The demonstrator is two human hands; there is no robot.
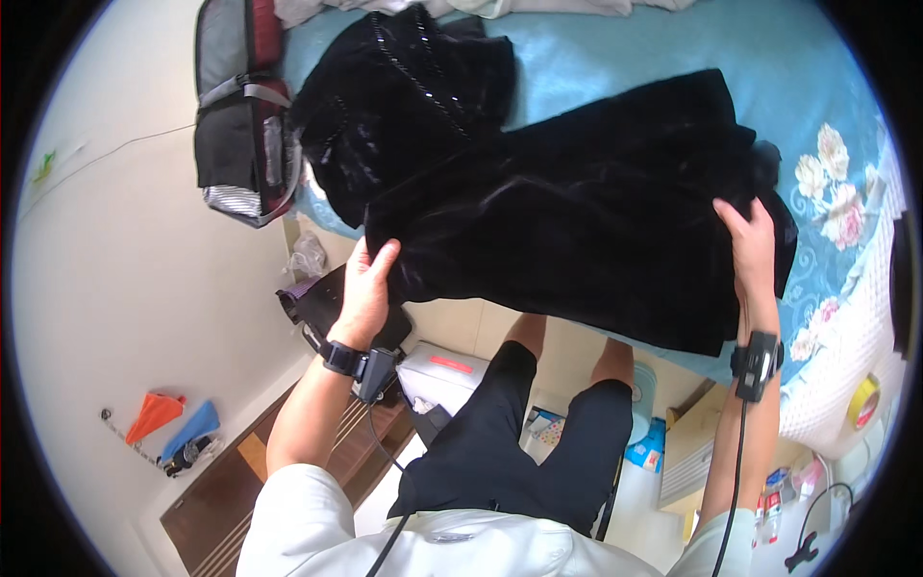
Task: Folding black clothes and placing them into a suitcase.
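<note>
A black velvet garment (562, 216) stretches between my two hands over the near edge of the bed. My left hand (368, 288) pinches its left corner, thumb on top and fingers beneath. At the other end, my right hand (751, 245) grips the right side, with some of the cloth hanging past the wrist. Behind and to the left lies more black velvet clothing (411, 86) with rows of shiny trim; whether it is part of the same garment I cannot tell. Blue floral bedding (613, 50) lies under the cloth.
A black, grey and red bag (241, 122) stands at the bed's left end by the white wall (122, 238). Below are a black bag (346, 303) and a white box (440, 375). Yellow tape (863, 401) sits at the right. Cables run from both wrist devices.
</note>
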